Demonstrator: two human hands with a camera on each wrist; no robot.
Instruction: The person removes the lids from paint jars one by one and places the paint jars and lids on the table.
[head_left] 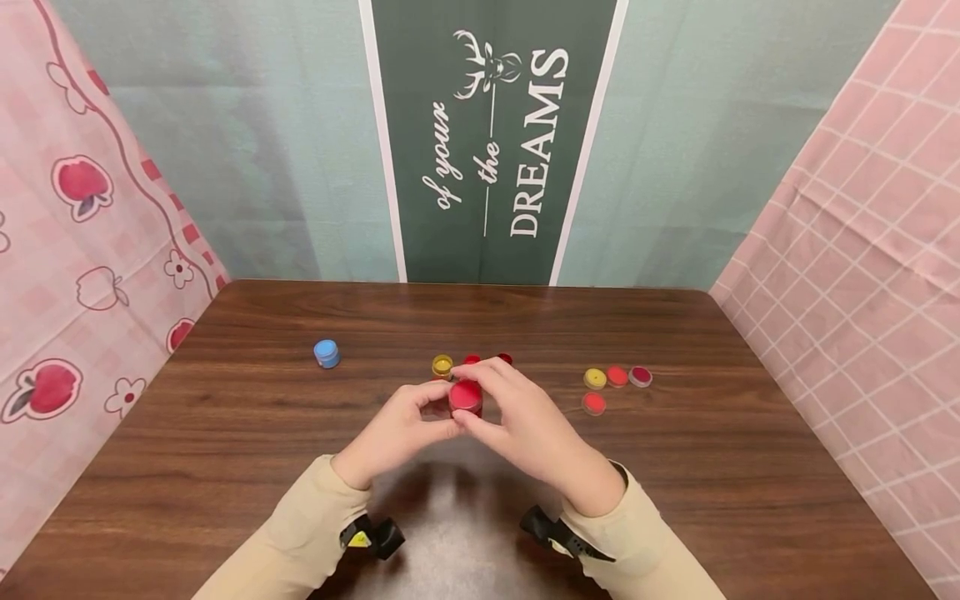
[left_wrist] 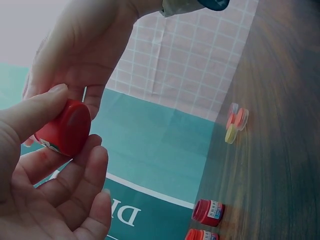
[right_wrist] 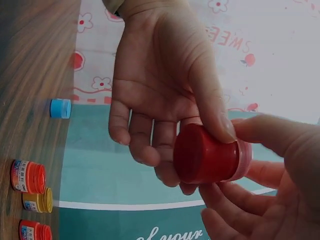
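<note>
A small red paint jar [head_left: 466, 397] is held up above the table between both hands, its red top facing the head camera. My left hand [head_left: 405, 429] grips the jar between thumb and fingers from the left. From the other side, my right hand [head_left: 525, 417] pinches it around the rim with thumb and fingers. In the right wrist view the jar [right_wrist: 202, 155] lies tilted sideways, with a clear-edged lid [right_wrist: 244, 159] at the right hand's end. The right hand's fingers partly hide that lid.
Behind the hands stand uncapped jars: a yellow one [head_left: 442, 364], a dark red one [left_wrist: 207, 212] and orange-red ones [right_wrist: 28, 176]. Several loose lids [head_left: 595, 379] lie together on the right. A blue jar [head_left: 326, 353] stands at the left on the wooden table [head_left: 225, 467].
</note>
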